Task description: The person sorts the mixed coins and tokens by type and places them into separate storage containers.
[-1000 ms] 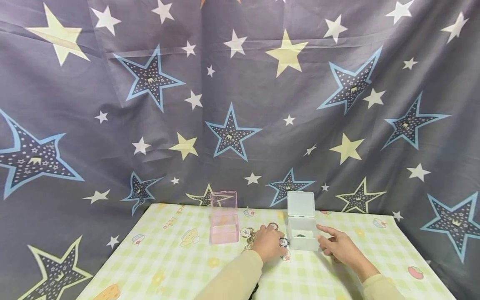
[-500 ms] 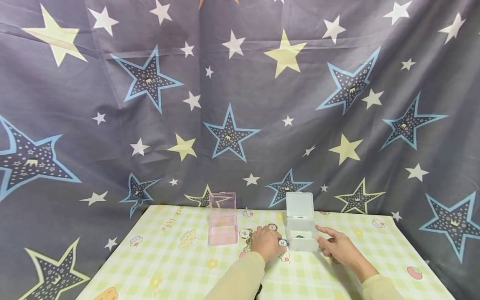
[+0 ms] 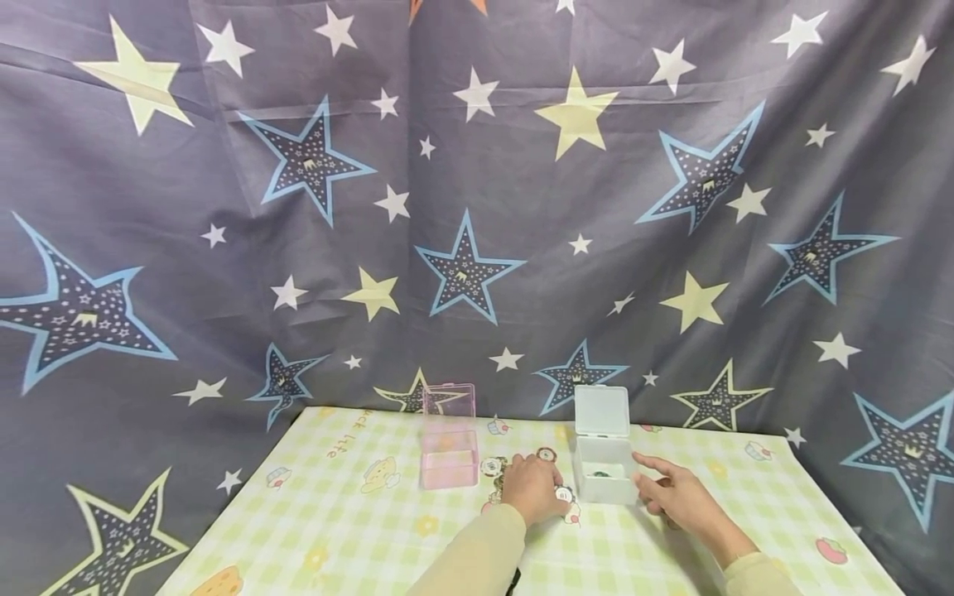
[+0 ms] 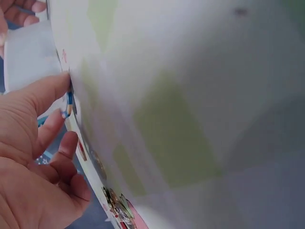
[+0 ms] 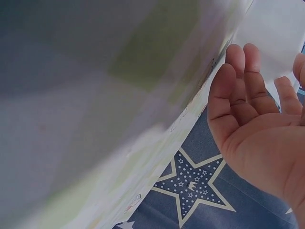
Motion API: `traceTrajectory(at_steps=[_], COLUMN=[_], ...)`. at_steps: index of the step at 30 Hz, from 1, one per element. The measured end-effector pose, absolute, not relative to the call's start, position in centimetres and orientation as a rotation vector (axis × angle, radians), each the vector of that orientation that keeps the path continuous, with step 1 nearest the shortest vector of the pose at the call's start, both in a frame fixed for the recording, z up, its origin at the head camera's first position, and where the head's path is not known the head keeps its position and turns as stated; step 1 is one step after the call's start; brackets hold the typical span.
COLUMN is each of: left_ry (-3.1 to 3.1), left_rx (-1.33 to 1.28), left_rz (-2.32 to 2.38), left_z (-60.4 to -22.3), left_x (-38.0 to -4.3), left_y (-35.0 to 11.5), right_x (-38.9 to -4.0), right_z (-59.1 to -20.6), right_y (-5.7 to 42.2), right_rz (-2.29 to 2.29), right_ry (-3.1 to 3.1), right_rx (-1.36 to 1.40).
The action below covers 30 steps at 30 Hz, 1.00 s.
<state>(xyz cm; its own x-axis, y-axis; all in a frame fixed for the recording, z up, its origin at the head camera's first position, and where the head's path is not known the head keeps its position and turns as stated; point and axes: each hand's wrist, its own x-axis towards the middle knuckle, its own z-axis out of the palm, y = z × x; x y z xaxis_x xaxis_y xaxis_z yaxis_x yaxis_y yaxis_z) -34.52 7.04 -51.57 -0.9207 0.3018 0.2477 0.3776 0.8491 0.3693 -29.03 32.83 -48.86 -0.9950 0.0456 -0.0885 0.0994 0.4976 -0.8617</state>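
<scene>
My left hand [image 3: 531, 488] is over the table, left of a white lidded box [image 3: 607, 488]. Its thumb and forefinger pinch a poker chip [image 4: 69, 102] with a blue, white and yellow edge, close to the cloth. That chip's face [image 3: 564, 494] shows dark and white in the head view. A red-edged chip [image 3: 546, 454] and a white-faced chip [image 3: 493, 466] lie around the hand, and gold-coloured pieces [image 3: 498, 488] are partly hidden by it. My right hand [image 3: 681, 497] is at the box's right wall, fingers loosely bent; contact is unclear. Inside the box lies a small green item [image 3: 600, 474].
A clear pink box [image 3: 450, 476] with its lid raised stands left of the chips. The white box's lid [image 3: 601, 410] is also up. Green checked cloth [image 3: 358, 530] covers the table, and a star-patterned curtain [image 3: 492, 182] hangs behind.
The dark-and-white chip has shifted slightly toward me, with my left thumb and forefinger at it. My right hand stays beside the white box. The head view has moved a little.
</scene>
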Motion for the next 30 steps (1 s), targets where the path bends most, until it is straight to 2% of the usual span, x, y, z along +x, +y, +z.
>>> traceTrajectory(at_steps=[13,30], left_ry=[-2.745,-2.796], left_rx=[-0.607,-0.607], left_rz=[-0.542,-1.238], left_z=[-52.2,-51.5], left_x=[-33.6,-33.4], left_y=[7.5,6.6], right_x=[-28.9,-29.1], right_z=[-48.8,-49.0], right_y=[32.9,32.8], right_rz=[-1.545,-1.547], right_ry=[2.650,2.636], right_rx=[0.133,0.158])
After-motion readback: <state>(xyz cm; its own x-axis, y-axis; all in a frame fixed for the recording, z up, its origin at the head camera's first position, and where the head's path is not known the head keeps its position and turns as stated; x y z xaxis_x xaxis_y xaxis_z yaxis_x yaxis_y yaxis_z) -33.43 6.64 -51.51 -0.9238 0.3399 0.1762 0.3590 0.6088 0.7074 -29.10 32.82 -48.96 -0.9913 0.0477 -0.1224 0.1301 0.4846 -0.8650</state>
